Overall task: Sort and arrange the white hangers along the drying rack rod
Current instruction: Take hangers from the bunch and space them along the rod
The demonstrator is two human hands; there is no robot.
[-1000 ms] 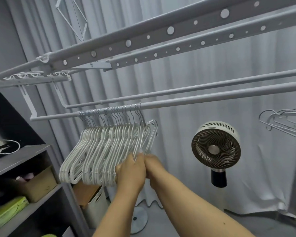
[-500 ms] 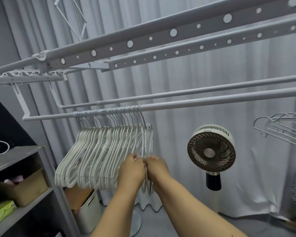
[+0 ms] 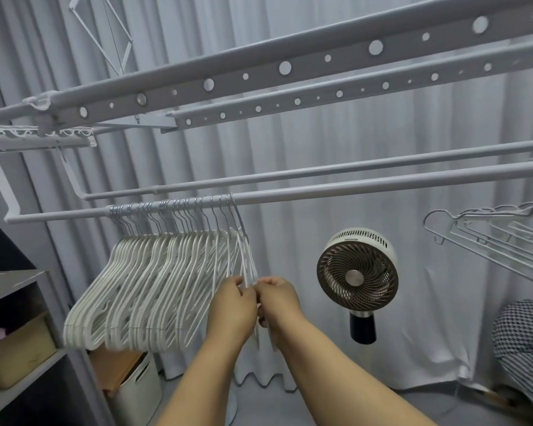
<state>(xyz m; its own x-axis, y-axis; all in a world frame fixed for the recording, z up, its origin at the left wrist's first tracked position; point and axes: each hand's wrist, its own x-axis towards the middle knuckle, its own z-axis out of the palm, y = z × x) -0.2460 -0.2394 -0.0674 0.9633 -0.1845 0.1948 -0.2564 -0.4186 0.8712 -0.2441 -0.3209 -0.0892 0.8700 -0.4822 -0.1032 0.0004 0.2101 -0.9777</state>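
Note:
A tight bunch of several white hangers (image 3: 142,290) hangs by metal hooks from the near grey rack rod (image 3: 351,187), all at its left part. The rightmost hangers (image 3: 243,256) stand a little apart from the bunch. My left hand (image 3: 233,305) and my right hand (image 3: 277,299) meet below them, knuckles toward me, and both pinch the lower bars of these end hangers. The rod to the right of the hooks is bare. Fingertips are hidden behind the hands.
A second rod (image 3: 320,170) runs behind the first, and perforated rails (image 3: 283,69) cross overhead. A round fan (image 3: 357,275) stands to the right. Metal hangers (image 3: 490,235) hang far right. A grey shelf (image 3: 10,284) with boxes is at left, a white bin (image 3: 142,392) below.
Both hands have stayed together on the end hangers and slid slightly right. The rightmost hangers have turned edge-on and separated a little from the bunch.

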